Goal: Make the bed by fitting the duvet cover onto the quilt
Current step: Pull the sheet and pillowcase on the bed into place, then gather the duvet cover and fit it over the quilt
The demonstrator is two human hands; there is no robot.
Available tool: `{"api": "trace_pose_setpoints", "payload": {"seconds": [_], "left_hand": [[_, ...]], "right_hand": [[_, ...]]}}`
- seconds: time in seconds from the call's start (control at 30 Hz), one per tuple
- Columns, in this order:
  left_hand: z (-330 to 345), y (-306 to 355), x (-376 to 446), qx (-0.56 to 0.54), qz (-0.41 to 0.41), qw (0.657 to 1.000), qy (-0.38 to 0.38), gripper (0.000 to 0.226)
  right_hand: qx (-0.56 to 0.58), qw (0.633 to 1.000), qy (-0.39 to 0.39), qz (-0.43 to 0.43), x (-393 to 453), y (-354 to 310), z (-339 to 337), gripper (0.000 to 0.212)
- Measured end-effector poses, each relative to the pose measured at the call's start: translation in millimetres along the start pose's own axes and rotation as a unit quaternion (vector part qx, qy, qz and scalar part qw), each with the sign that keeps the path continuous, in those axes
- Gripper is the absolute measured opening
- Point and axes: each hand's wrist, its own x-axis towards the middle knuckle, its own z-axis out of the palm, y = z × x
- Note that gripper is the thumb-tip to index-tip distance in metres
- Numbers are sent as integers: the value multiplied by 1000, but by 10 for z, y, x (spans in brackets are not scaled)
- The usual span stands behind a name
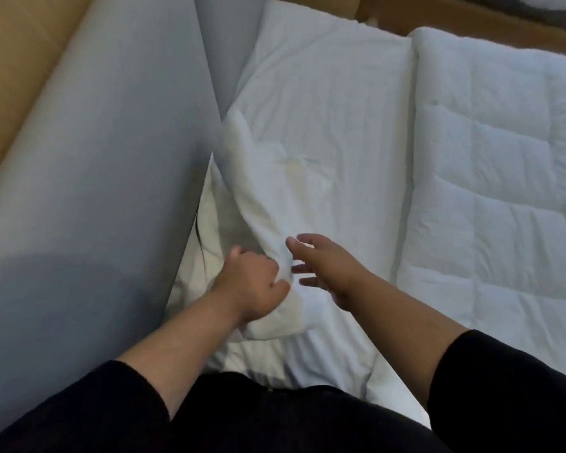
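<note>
A white duvet cover (324,119) lies across the middle of the bed, wrinkled, with its left edge raised in a thick fold. My left hand (252,286) grips that fold in a fist near the cover's near corner. My right hand (324,266) hovers just right of the fold with fingers spread and relaxed, holding nothing. A white quilt (490,191) with stitched squares lies folded on the right side of the bed, apart from both hands.
A grey padded headboard or wall panel (105,152) runs along the left, close to the cover's edge. Tan wall (20,44) shows at the upper left. My dark sleeves and dark clothing (275,416) fill the bottom of the view.
</note>
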Motion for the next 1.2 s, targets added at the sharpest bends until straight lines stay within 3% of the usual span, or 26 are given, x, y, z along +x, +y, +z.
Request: {"api": "trace_pose_setpoints", "payload": {"seconds": [0.03,0.13,0.23,0.3,0.37,0.43,0.53,0.6,0.73,0.9,1.07,1.2], "left_hand": [[-115,182,-82,53,61,997,-5,45],[-365,664,-286,153,190,970,-14,48],[-407,923,-446,136,277,951,17,29],[-334,989,-471,116,293,949,30,35],[-212,1039,-447,54,255,965,20,37],[-90,1095,-423,-14,194,980,-30,28],[55,1143,-321,-59,107,986,-112,37],[141,1145,-197,-50,53,987,-144,38],[453,960,17,13,-36,977,-211,36],[910,533,166,9,-96,964,-248,29],[1335,75,268,4,-152,955,-255,12],[1579,-246,347,-69,-212,950,-218,12]], "right_hand": [[-7,1000,-5,-23,-81,-185,11,83],[-78,994,26,-74,-376,-526,-109,64],[-121,983,112,-83,-588,-584,-319,37],[-115,976,164,-82,-644,-496,-483,16],[-121,968,200,-92,-659,-369,-709,12],[-167,952,235,-102,-662,-220,-1057,20],[-210,931,285,-88,-711,153,-1774,35],[-222,920,321,-31,-741,573,-2306,40],[-184,889,377,182,-885,1564,-2918,38],[-218,904,269,251,-783,2106,-2548,36],[-253,933,146,213,-646,2167,-1908,44],[-323,920,90,205,-599,2139,-1661,44]]}}
